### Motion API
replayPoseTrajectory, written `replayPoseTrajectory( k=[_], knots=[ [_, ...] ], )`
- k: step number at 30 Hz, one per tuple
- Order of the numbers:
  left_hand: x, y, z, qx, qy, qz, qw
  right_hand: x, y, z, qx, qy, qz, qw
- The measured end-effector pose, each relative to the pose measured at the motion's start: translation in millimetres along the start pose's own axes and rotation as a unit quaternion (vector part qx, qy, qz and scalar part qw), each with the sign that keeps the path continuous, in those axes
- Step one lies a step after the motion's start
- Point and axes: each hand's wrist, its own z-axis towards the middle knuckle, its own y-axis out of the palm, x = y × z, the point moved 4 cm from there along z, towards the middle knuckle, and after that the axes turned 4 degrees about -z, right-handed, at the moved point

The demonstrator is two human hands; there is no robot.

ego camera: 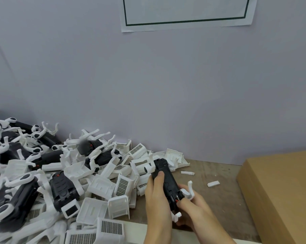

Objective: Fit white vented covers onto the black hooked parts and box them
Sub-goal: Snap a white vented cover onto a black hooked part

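Both hands, left and right, grip one black part; no cover fitted. Pile remains; box contents unseen.

No words, numbers or brand marks can be read anywhere: the white paper sheet taped on the wall shows only a dark green border line, its print cut off above.
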Motion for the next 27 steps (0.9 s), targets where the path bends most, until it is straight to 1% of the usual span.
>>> replayPoseTrajectory(
  k=[2,4,6,8,10,11,13,15,17,19,22,25,26,27],
  knots=[
    [1,0,-2,0.001,-0.007,0.002,1.000,0,-1,-2,0.025,0.002,-0.002,1.000],
    [2,-1,-4,0.002,-0.041,-0.034,0.999,1,-1,-3,0.045,0.003,-0.003,0.999],
    [3,-1,-7,-0.012,-0.078,-0.089,0.993,-4,6,-3,0.018,0.007,0.012,1.000],
    [13,-1,-8,-0.034,-0.067,-0.150,0.986,-8,10,-2,0.018,0.010,0.075,0.997],
    [32,-2,-8,-0.053,-0.028,-0.191,0.980,-8,8,0,0.036,0.024,0.095,0.994],
    [44,-4,-8,-0.064,-0.003,-0.212,0.975,-8,8,-1,0.051,0.024,0.068,0.996],
    [73,-12,-11,-0.086,0.045,-0.250,0.963,-6,8,-6,0.077,0.008,-0.089,0.993],
    [101,-23,-16,-0.109,0.083,-0.266,0.954,-12,20,-12,0.078,-0.045,-0.239,0.967],
    [122,-35,-21,-0.111,0.104,-0.274,0.950,-19,36,-10,0.061,-0.100,-0.338,0.934],
    [135,-42,-23,-0.110,0.119,-0.289,0.944,-28,58,-4,0.033,-0.162,-0.426,0.889],
    [143,-47,-23,-0.113,0.123,-0.294,0.941,-36,87,5,0.000,-0.224,-0.491,0.842],
    [142,-50,-19,-0.100,0.122,-0.281,0.947,-37,114,15,-0.031,-0.250,-0.593,0.765],
    [141,-50,-18,-0.094,0.122,-0.279,0.948,-37,119,17,-0.031,-0.246,-0.612,0.751],
    [140,-50,-16,-0.089,0.121,-0.276,0.950,-37,119,19,-0.021,-0.240,-0.615,0.751]
  ],
)
